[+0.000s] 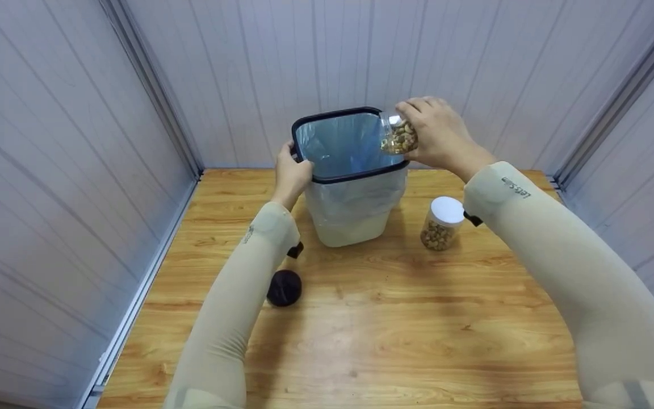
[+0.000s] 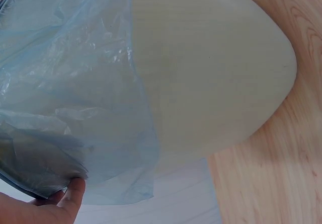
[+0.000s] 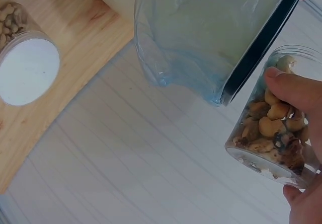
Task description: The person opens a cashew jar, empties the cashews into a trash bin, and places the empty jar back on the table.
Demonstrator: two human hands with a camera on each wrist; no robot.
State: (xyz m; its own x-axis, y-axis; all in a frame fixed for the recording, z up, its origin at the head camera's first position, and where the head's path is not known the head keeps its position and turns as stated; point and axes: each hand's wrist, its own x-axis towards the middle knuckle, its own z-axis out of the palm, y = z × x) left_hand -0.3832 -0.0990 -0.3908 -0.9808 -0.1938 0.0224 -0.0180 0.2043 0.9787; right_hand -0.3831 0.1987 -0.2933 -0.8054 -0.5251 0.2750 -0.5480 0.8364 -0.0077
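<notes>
My right hand (image 1: 437, 130) grips a clear jar (image 3: 241, 128) partly filled with brown and tan nuts (image 3: 271, 128). The jar is tilted, its open mouth over the right side of a trash bin (image 1: 349, 227). A thin bluish liner bag (image 2: 75, 83) lines the bin and hangs over its outside under a black rim (image 1: 355, 178). At the left side of that rim, my left hand (image 1: 293, 176) holds on, thumb on the near side and fingers behind. In the left wrist view its fingertips (image 2: 75, 186) press the bag against the rim.
A second clear jar (image 1: 439, 232) of nuts with a white lid (image 1: 447, 209) stands upright right of the bin. A black round lid (image 1: 285, 288) lies beside my left forearm. The wooden table (image 1: 372, 324) meets pale panel walls (image 1: 247, 68) behind.
</notes>
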